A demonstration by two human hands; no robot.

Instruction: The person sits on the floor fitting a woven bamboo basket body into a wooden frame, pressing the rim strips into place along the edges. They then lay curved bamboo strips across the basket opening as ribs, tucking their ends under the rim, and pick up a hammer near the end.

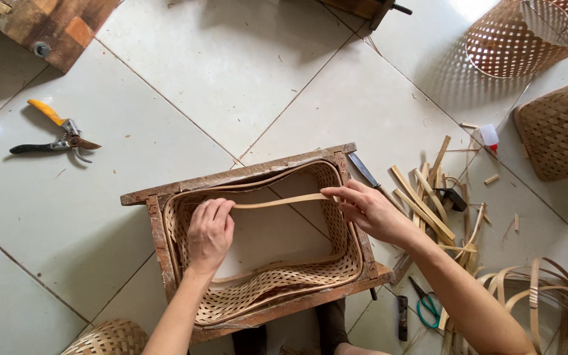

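The left hand (pixel 210 233) presses its fingers down on one end of a thin bamboo strip (pixel 277 202), while the right hand (pixel 366 210) pinches the other end between thumb and fingers. The strip spans the mouth of a woven basket (pixel 284 279) seated inside a wooden frame (pixel 244 174) on the tiled floor. Pruning shears (pixel 57 137) lie well apart to the left; bamboo offcuts (pixel 428 197) lie just right.

Left hand (pixel 210 231) palm down, fingers curled; right hand (pixel 367 212) pinching, forearm extended.
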